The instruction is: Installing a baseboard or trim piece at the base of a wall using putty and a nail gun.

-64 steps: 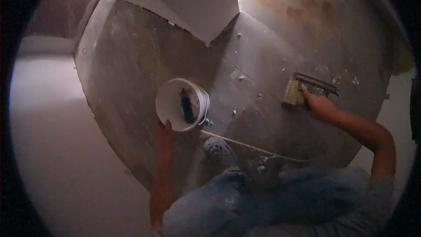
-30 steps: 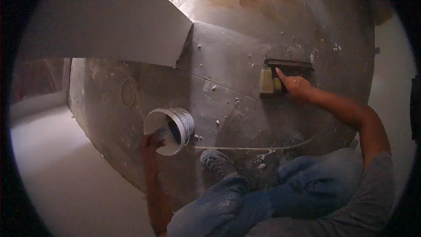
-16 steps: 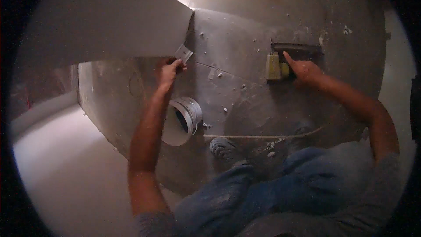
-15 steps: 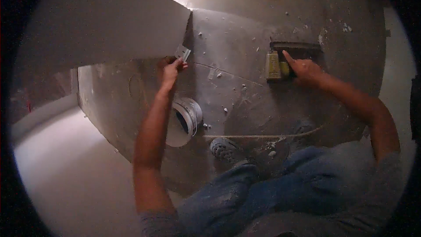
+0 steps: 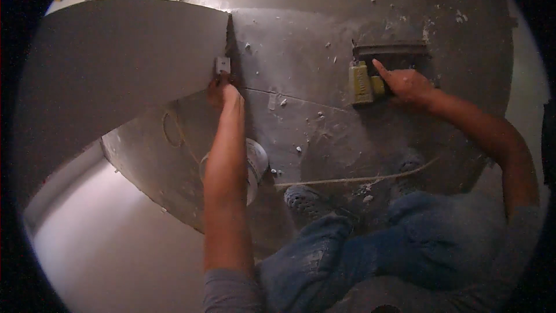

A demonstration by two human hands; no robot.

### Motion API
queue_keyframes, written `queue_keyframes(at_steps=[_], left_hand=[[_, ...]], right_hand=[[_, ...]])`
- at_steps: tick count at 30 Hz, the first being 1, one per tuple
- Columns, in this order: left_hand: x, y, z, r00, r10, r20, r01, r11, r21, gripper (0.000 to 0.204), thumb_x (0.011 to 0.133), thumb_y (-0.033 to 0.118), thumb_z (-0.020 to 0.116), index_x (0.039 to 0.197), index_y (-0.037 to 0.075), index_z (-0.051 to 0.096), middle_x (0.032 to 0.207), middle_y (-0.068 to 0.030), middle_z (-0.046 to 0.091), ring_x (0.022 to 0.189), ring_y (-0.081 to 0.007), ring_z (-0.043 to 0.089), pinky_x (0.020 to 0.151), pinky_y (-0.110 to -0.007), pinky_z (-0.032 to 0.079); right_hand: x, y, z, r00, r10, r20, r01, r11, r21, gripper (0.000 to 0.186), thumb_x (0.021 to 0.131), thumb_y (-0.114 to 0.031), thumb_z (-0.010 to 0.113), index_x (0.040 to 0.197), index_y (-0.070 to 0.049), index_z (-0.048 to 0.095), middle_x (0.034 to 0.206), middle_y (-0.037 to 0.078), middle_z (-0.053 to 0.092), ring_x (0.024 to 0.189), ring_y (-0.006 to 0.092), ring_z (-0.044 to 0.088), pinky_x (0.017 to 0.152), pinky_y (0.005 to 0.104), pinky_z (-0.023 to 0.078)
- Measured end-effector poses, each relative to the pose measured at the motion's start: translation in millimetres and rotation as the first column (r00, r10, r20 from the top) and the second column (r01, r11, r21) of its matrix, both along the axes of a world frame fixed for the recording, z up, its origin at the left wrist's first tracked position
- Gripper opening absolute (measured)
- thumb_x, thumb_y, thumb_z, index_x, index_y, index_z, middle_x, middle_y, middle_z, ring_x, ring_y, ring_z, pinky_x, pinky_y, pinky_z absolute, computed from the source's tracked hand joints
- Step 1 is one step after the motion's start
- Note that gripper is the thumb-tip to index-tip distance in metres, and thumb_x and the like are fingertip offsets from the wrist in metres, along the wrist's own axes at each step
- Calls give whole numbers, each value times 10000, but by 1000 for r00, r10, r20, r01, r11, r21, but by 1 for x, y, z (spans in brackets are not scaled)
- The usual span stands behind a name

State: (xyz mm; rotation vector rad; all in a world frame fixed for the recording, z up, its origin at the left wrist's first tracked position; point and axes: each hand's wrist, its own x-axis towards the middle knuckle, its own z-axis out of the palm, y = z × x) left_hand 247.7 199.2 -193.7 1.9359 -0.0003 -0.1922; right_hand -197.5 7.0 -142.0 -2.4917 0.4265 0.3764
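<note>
Plate, small and grey, is pinched in the left hand by the end edge of the wall. The right hand grips a black and yellow tool toward the right edge of the floor.

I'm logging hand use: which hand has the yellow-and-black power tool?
The right hand, index finger extended, has the yellow-and-black power tool; the left hand holds a small grey plate by the grey panel.
</note>
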Motion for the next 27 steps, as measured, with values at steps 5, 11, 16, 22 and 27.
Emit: queue_keyframes(at_steps=[5,11,16,22,27], left_hand=[[10,-17,-19,967,131,-217,-185,950,-251,120,873,47,619,903,-58,568,747,-126,617,600,-211,609,496,-318,531],[12,-38,-28,884,214,-416,-360,879,-313,228,900,81,574,1074,-35,484,736,-128,606,651,-251,640,578,-338,615],[21,-40,-34,854,113,-508,-364,827,-428,239,892,183,585,1014,-12,518,781,-108,612,663,-253,631,673,-382,614],[69,-21,-103,828,113,-550,-468,678,-566,174,839,213,616,820,46,570,749,-91,597,662,-244,614,660,-370,588],[71,-24,-107,849,77,-523,-410,720,-560,144,808,226,641,796,91,594,737,-51,615,648,-202,611,600,-333,560]], right_hand=[[1,0,-6,1000,-18,-1,18,1000,-22,1072,674,-124,759,1507,-17,92,938,182,608,834,363,606,736,445,497],[0,-1,-7,1000,3,-6,-3,999,-51,1068,665,-123,765,1507,-25,115,903,168,611,818,353,610,723,438,504],[0,0,-10,1000,-9,-1,9,999,-45,1060,656,-111,756,1505,-23,128,898,163,610,806,347,609,721,440,506],[-2,-1,-15,1000,12,7,-11,997,-72,1054,639,-94,748,1502,-22,149,905,161,612,809,348,609,728,438,507],[-3,-2,-18,990,36,133,-23,995,-100,796,834,-26,519,1516,-30,108,864,191,625,745,342,631,648,442,531]])
